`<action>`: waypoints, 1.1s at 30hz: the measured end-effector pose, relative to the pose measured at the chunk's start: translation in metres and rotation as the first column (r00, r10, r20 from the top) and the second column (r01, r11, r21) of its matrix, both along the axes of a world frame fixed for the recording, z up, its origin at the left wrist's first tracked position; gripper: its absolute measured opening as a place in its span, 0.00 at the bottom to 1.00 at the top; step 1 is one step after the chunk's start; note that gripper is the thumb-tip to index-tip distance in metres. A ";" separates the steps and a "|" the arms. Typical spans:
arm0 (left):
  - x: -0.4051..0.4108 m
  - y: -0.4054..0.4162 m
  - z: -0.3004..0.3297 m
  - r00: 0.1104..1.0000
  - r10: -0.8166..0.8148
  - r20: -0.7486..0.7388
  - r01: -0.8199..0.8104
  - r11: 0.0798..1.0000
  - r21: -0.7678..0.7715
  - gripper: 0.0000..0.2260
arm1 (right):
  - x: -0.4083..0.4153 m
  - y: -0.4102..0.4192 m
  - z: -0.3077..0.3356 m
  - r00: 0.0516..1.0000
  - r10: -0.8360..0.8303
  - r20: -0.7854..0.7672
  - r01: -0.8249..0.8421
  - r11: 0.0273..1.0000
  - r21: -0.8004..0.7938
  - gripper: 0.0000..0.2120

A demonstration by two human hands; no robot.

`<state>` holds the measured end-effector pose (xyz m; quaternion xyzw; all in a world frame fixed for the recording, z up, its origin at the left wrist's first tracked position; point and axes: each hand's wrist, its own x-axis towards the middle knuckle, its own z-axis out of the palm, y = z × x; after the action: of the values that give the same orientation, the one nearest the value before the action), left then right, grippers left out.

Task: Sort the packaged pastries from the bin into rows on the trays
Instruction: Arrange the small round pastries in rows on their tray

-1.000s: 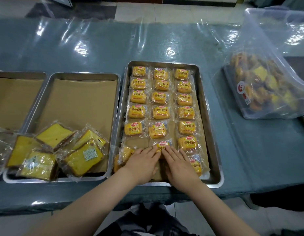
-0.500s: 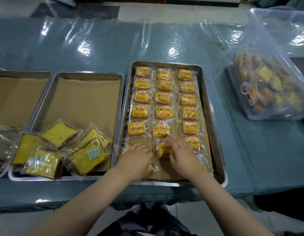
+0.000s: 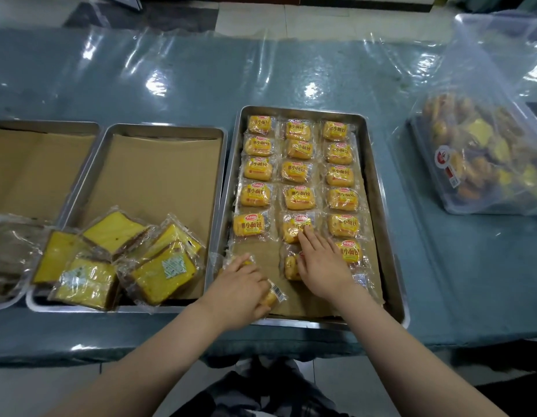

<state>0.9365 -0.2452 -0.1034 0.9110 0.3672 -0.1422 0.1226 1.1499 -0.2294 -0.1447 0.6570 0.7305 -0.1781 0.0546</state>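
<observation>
A steel tray [image 3: 381, 236] in front of me holds three columns of small orange-wrapped pastries [image 3: 255, 194]. My left hand [image 3: 240, 287] rests on a loose wrapped pastry [image 3: 271, 294] at the tray's near left corner, fingers curled over it. My right hand [image 3: 320, 263] lies flat, fingers spread, over a pastry [image 3: 291, 266] in the middle column, fingertips touching the one above [image 3: 294, 227]. The clear plastic bin [image 3: 484, 152] with mixed pastries stands far right.
A second tray [image 3: 159, 130] to the left, lined with brown paper, holds several yellow cake slices in wrappers [image 3: 159, 266] at its near end. A third tray [image 3: 44, 124] lies at far left with dark wrapped pieces [image 3: 8, 254]. Shiny plastic film covers the blue table.
Both hands slid apart from the tray's near middle. The left hand drew back to the near left corner over a loose pastry. The right hand shifted up onto the middle column.
</observation>
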 end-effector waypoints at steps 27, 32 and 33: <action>-0.024 0.003 0.004 0.998 -0.027 0.054 0.027 1.000 0.001 0.25 | -0.039 -0.077 0.016 0.838 0.035 -0.545 -0.081 0.995 -0.059 0.28; -0.027 0.009 0.002 0.989 0.011 0.147 -0.007 1.000 -0.022 0.18 | -0.041 -0.081 0.016 0.784 -0.051 -0.618 -0.021 0.994 -0.108 0.33; -0.026 0.010 0.003 0.984 0.030 0.174 -0.026 0.999 -0.028 0.17 | -0.041 -0.082 0.015 0.766 -0.091 -0.637 0.011 0.992 -0.127 0.31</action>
<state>0.9102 -0.2352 -0.1006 0.9130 0.3660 -0.0651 0.1679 1.1091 -0.3114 -0.1299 0.5721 0.6755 -0.4350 -0.1647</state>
